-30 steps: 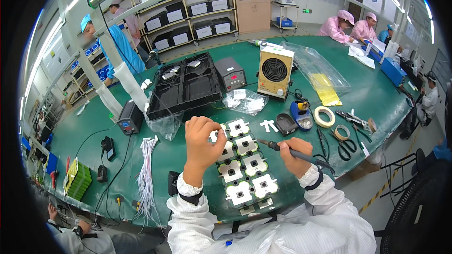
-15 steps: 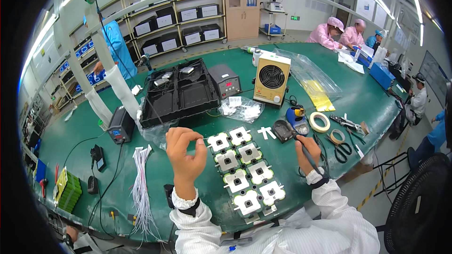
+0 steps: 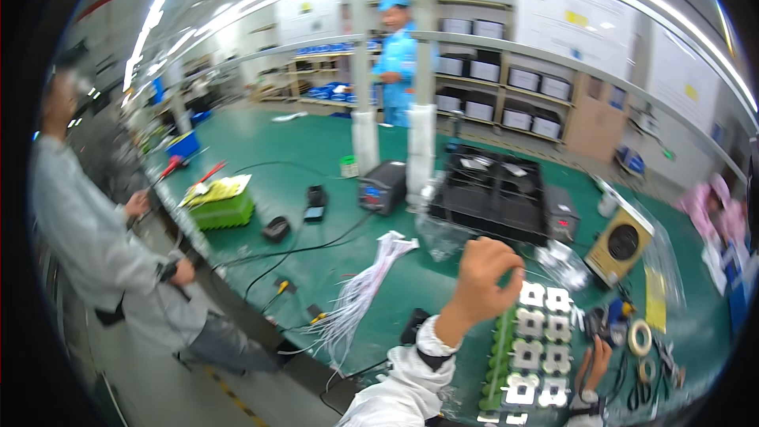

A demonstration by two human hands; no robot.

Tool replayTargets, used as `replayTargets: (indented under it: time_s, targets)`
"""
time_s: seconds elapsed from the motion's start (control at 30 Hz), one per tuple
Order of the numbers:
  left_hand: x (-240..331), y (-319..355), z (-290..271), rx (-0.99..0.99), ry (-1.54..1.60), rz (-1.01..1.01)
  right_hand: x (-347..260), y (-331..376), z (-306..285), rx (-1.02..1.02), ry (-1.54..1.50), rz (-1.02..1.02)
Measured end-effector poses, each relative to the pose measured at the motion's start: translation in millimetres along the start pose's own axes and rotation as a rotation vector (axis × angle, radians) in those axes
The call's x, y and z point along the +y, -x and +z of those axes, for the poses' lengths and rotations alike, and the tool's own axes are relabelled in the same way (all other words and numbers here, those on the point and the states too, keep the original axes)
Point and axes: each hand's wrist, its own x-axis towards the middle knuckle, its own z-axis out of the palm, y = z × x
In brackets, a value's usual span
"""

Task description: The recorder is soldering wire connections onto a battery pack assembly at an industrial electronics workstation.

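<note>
My left hand (image 3: 486,285) is raised beside the far left corner of a battery pack, thumb and forefinger pinched on a thin strand that looks like solder wire. The green-sided pack carries two rows of white square plates (image 3: 528,354) with dark centres. Low at its right side is my right hand (image 3: 594,365), blurred, its fingers closed round the dark handle of a soldering iron. Just beyond that hand stands the iron's blue holder (image 3: 617,312).
A bundle of white wires (image 3: 368,289) lies left of my arm. Behind are a black tray (image 3: 494,198), a power unit (image 3: 383,187) and a gold fan box (image 3: 621,243). Tape rolls (image 3: 640,338) lie right. A co-worker (image 3: 103,221) stands at the left table edge.
The view has swung left, so the table things sit further right and a standing co-worker shows at the left. My left hand keeps its pinch; my right hand stays beside the pack.
</note>
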Motion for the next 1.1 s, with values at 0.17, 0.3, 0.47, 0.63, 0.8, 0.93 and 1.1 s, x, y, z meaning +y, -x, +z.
replayTargets:
  time_s: [0.17, 0.3, 0.47, 0.63, 0.8, 0.93, 1.1]
  targets:
    - [5, 1, -7, 0.033, 0.014, 0.002, 52, 10, 16, -0.05, 0.132, -0.053]
    - [7, 1, -4, 0.054, 0.03, 0.006, 94, 9, 30, -0.044, -0.355, 0.313]
    - [9, 2, 1, 0.034, -0.01, 0.056, 86, 2, 24, -0.117, -0.292, 0.4]
    - [12, 3, -6, 0.029, -0.053, 0.062, 40, -12, 19, 0.037, -0.082, 0.084]
    - [16, 2, -8, 0.06, -0.071, 0.071, 21, -18, 13, 0.189, 0.056, -0.221]
    - [16, 1, -6, 0.102, -0.078, 0.046, 22, -17, 9, 0.204, 0.168, -0.397]
    - [10, 2, -4, 0.119, 0.17, -0.112, 15, -9, 2, 0.129, 0.173, -0.269]
